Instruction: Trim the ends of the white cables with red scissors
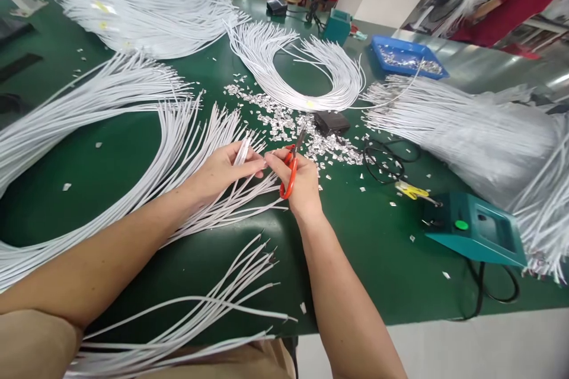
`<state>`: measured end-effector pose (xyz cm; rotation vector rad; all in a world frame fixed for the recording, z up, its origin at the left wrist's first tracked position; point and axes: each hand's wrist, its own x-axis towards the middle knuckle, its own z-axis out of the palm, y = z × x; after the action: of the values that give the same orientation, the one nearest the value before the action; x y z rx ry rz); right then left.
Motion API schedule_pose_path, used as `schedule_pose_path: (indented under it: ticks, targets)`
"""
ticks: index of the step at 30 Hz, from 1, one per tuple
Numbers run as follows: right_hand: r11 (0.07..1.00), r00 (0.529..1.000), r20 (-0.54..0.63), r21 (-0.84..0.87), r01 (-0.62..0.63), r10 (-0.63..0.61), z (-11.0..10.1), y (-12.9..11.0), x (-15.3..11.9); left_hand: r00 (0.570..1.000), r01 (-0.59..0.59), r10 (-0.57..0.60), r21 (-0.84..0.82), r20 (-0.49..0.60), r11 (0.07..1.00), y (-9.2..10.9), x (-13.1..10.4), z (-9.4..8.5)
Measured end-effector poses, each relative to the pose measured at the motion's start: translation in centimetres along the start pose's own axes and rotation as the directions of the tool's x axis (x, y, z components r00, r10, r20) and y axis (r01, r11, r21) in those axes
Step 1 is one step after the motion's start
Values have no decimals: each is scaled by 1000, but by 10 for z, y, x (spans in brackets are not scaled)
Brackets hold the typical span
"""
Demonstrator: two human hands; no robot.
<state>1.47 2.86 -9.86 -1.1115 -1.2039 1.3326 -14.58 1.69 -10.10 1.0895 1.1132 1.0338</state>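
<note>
My left hand [229, 169] is closed around a few white cables [242, 149], their ends standing up between thumb and fingers. Close beside it, my right hand [297, 174] holds orange-handled scissors [290, 176], with the blades pointing up and away. The right thumb and fingertips meet near the left fingertips; whatever is pinched there is too small to make out. Under and around the left hand fans a bundle of white cables [208, 213] with dark tips. A smaller bunch of cables [222, 284] hangs over the near table edge at my lap.
Small silvery pieces [284, 121] lie scattered past my hands, beside a black block [331, 122]. A teal device [478, 228] with a yellow clip stands at right. Coiled cables [306, 92], a blue tray [406, 58] and large cable bundles [133, 0] lie farther back. A person stands beyond.
</note>
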Motion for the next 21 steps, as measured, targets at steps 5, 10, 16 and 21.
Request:
schedule_pose_path:
  ticks: [5, 10, 16, 21]
  targets:
    - [989, 998, 64, -143, 28, -19, -3, -6, -2, 1000, 19, -19, -14, -10, 1000, -1, 2, -2]
    - [769, 1000, -5, -639, 14, -22, -10, -9, -2, 990, 2, -1, 7, -138, 1000, 1, 1, -5]
    - [615, 997, 67, -788, 25, 45, -6, -2, -1, 985, -49, 53, 32, -164, 998, 1, 0, -7]
    - [573, 998, 68, -818, 50, 11, -3, 0, -1, 983, -59, 71, 74, -172, 995, 1, -1, -7]
